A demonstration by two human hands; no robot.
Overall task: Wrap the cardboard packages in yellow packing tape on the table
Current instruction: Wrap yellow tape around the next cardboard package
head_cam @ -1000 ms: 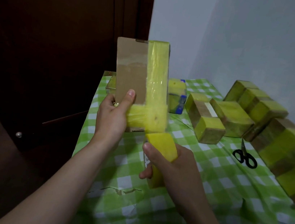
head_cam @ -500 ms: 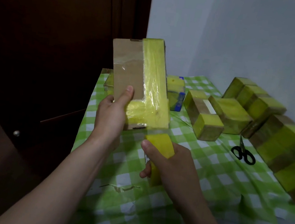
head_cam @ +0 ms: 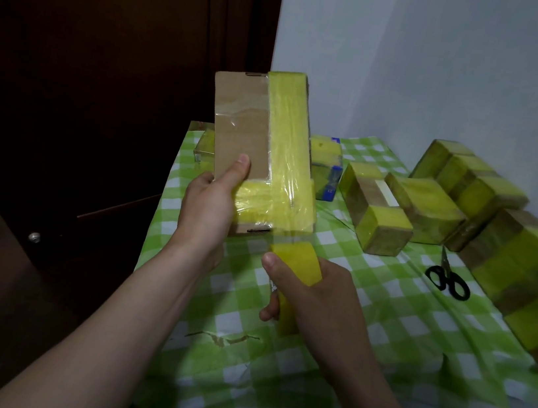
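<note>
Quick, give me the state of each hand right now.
Left hand: holding the cardboard package upright, thumb on its front.
Right hand: gripping the yellow tape roll, tape running to the package.

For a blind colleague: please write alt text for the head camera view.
A left hand holds a partly taped cardboard package upright above a green checked tablecloth, while the right hand grips a yellow tape roll whose strip runs to the package's lower end. Wrapped packages and black scissors lie at right.
</note>
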